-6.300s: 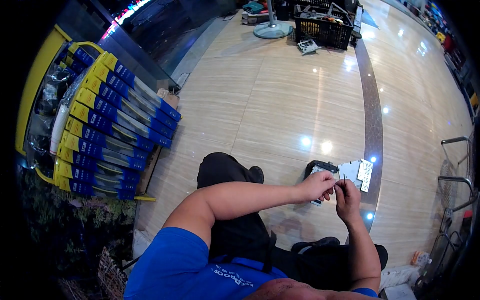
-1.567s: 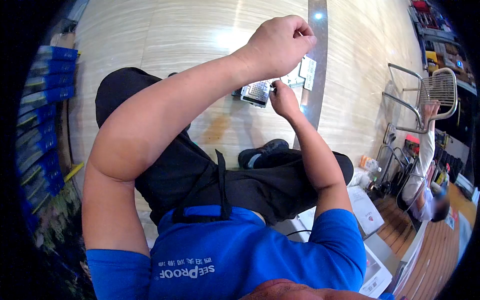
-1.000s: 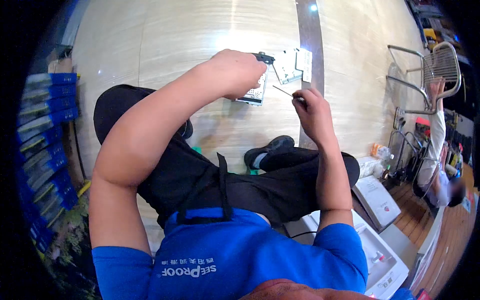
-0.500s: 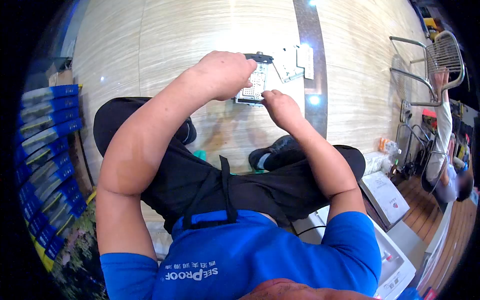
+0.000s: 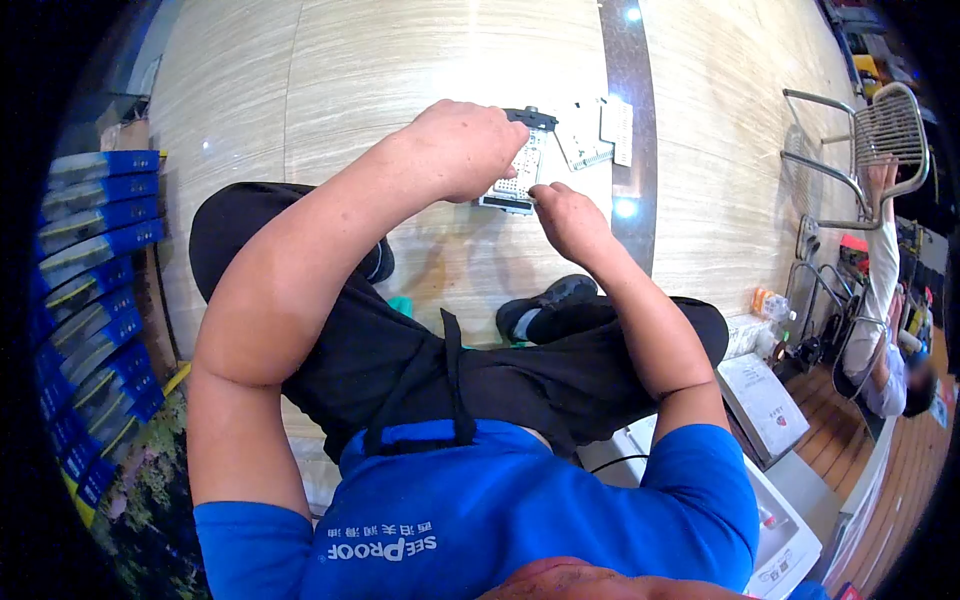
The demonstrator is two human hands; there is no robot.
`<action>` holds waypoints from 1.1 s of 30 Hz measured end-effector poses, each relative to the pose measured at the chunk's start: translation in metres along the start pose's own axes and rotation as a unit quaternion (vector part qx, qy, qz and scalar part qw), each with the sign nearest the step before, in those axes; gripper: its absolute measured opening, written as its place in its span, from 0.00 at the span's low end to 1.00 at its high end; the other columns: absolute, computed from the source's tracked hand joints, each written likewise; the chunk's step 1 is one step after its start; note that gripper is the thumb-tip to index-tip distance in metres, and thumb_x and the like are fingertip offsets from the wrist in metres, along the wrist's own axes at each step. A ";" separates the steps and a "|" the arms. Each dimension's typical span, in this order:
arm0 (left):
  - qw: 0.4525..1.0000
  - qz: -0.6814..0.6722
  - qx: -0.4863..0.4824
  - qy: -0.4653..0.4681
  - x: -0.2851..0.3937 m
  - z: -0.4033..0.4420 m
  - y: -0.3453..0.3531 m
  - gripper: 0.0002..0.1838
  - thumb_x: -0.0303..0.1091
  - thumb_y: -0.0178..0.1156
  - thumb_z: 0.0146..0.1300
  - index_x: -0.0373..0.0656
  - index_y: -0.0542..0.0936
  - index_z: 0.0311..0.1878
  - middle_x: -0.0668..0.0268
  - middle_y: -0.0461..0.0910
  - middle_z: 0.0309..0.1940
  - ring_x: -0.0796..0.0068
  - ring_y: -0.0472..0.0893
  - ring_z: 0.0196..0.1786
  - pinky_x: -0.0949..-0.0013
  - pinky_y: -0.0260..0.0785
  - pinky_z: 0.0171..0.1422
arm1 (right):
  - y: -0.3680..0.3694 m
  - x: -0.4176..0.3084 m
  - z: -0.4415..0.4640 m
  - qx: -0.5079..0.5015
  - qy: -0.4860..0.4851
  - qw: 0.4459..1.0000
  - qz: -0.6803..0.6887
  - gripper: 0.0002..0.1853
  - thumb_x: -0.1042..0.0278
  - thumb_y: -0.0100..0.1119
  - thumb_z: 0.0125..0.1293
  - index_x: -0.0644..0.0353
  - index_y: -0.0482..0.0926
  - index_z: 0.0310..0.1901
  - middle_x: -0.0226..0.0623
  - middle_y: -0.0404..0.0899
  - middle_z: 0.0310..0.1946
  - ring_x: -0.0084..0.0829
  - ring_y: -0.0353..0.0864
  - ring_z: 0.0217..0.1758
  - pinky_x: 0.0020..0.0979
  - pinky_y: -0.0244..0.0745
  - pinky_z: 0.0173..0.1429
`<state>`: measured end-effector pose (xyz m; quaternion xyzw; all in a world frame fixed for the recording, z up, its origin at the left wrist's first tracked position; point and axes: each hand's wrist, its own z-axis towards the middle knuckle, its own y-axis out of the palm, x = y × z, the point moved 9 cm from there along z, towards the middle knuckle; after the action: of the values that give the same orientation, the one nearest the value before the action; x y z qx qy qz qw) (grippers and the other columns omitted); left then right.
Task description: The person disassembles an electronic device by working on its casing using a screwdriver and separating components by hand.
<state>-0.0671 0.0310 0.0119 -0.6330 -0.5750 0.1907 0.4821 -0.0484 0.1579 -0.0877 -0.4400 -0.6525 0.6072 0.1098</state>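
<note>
A small metal device (image 5: 517, 185) with a perforated plate rests on the floor, a black part (image 5: 530, 119) along its far end. My left hand (image 5: 470, 150) is curled over the device's left side, thumb and fingertips against it, and it covers much of that side. At the near right corner is my right hand (image 5: 568, 215), its fingers pinched at the edge. Only a dark bit of the thin tool shows at those fingertips. Just right of the device lie a flat white plate (image 5: 580, 135) and a white labelled strip (image 5: 622, 133).
My bent legs and a black shoe (image 5: 545, 305) frame the near floor. Blue-and-yellow packages (image 5: 100, 240) stand at the left. At the right are a metal chair (image 5: 888, 135) with another person's hand on it, a bottle (image 5: 770, 305) and a white box (image 5: 762, 405).
Since one second ago, my right hand has come left from beside the plate to the device's corner, and its thin tool is now mostly hidden. My left hand stays on the device.
</note>
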 end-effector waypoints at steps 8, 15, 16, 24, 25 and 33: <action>1.000 0.003 -0.008 0.009 0.001 0.001 0.003 0.17 0.42 0.60 0.68 0.39 0.76 0.51 0.52 0.81 0.46 0.53 0.81 0.52 0.54 0.74 0.56 | 0.002 0.000 0.001 0.000 -0.007 1.000 -0.015 0.06 0.75 0.51 0.62 0.62 0.74 0.41 0.50 0.79 0.35 0.51 0.83 0.38 0.48 0.79 0.42; 1.000 0.003 -0.004 0.011 0.001 0.003 0.004 0.17 0.42 0.61 0.67 0.40 0.76 0.51 0.52 0.81 0.45 0.52 0.82 0.51 0.53 0.75 0.54 | 0.009 0.004 0.001 -0.029 0.004 0.999 -0.025 0.09 0.71 0.50 0.68 0.61 0.76 0.46 0.49 0.78 0.36 0.51 0.82 0.40 0.47 0.77 0.45; 1.000 0.000 -0.004 0.011 0.001 0.003 0.004 0.17 0.42 0.61 0.67 0.40 0.76 0.51 0.52 0.81 0.45 0.52 0.82 0.51 0.53 0.75 0.54 | 0.009 0.005 0.001 -0.030 0.005 0.999 -0.026 0.09 0.71 0.50 0.68 0.61 0.76 0.46 0.49 0.78 0.36 0.51 0.82 0.40 0.47 0.77 0.45; 1.000 0.014 0.006 0.011 0.002 0.002 0.005 0.17 0.42 0.61 0.67 0.40 0.76 0.51 0.53 0.81 0.45 0.52 0.82 0.50 0.53 0.75 0.54 | 0.009 0.004 0.002 -0.020 -0.007 0.999 -0.029 0.08 0.70 0.51 0.68 0.60 0.76 0.45 0.48 0.78 0.35 0.51 0.82 0.39 0.48 0.77 0.43; 1.000 0.013 0.010 0.014 0.002 0.002 0.004 0.17 0.42 0.61 0.67 0.40 0.76 0.51 0.53 0.81 0.44 0.52 0.82 0.50 0.53 0.75 0.54 | 0.010 0.004 0.002 -0.021 -0.006 0.999 -0.029 0.08 0.70 0.51 0.68 0.60 0.76 0.45 0.48 0.78 0.35 0.51 0.82 0.39 0.48 0.77 0.43; 1.000 0.018 -0.001 0.010 0.001 0.002 0.007 0.17 0.43 0.61 0.67 0.40 0.76 0.51 0.53 0.81 0.44 0.53 0.82 0.51 0.53 0.75 0.54 | 0.008 0.001 0.003 -0.020 -0.008 0.999 -0.029 0.08 0.72 0.51 0.66 0.60 0.77 0.44 0.48 0.78 0.34 0.51 0.82 0.38 0.47 0.77 0.43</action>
<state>-0.0647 0.0334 0.0050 -0.6456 -0.5583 0.1926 0.4841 -0.0475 0.1560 -0.0962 -0.4182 -0.6780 0.5938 0.1130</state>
